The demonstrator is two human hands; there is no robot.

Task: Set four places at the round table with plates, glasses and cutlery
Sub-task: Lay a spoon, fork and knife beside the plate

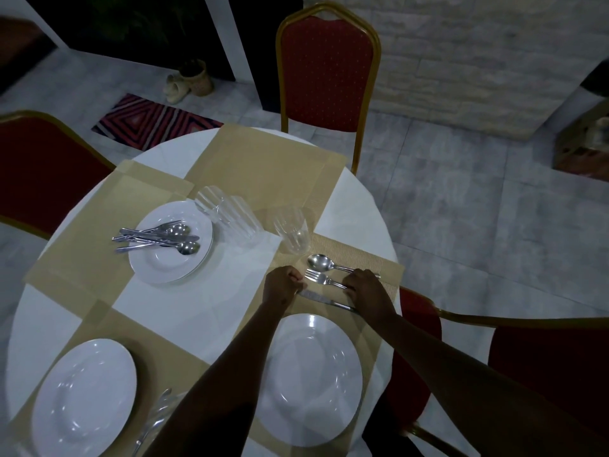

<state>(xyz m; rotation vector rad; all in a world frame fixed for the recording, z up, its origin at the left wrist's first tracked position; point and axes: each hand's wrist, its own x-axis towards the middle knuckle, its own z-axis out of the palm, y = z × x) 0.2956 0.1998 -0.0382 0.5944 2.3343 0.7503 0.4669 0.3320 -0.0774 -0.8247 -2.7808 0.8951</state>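
Round table (211, 311), dim light: knife (326, 300) pinched at tip by left hand (284, 286), handle by right hand (364, 288), being squared beside plate (309, 377).

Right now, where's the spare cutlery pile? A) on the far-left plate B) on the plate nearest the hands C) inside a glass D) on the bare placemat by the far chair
A: the loose pile of cutlery lies across the far-left plate; the plate nearest the hands carries nothing, with only a spoon, fork and knife laid on the mat beyond it.
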